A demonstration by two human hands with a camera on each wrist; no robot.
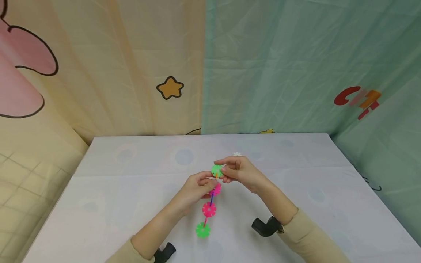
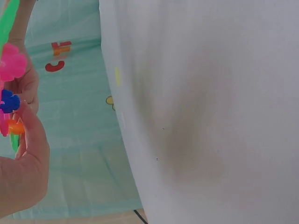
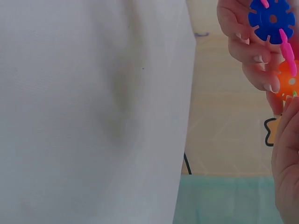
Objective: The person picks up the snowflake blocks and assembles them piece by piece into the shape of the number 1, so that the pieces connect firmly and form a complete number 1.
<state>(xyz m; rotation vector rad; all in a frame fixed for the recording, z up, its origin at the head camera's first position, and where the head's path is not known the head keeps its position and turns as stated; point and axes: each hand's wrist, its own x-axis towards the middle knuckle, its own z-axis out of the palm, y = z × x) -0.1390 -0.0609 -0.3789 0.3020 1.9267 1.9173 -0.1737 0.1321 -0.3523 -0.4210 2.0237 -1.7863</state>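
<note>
A chain of slotted snowflake building discs hangs between my hands over the table. My left hand (image 1: pixel 195 188) grips it by the upper pink disc (image 1: pixel 215 189). Below hang a second pink disc (image 1: pixel 209 209) and a green disc (image 1: pixel 203 230), with edge-on discs between them. At the chain's upper end, my right hand (image 1: pixel 241 169) pinches another green disc (image 1: pixel 216 170) between thumb and fingers. An orange disc (image 3: pixel 286 81) sits close to the right fingertips. A blue disc (image 3: pixel 273 19) shows farther along the chain in the right wrist view. Fingers partly hide the upper joints.
A white disc (image 1: pixel 237 154) lies on the white-covered table (image 1: pixel 131 204), beyond the right hand. Black angled camera mounts are on the right wrist (image 1: pixel 267 226) and left wrist (image 1: pixel 165 252). Printed curtains (image 1: pixel 279 73) hang behind the table.
</note>
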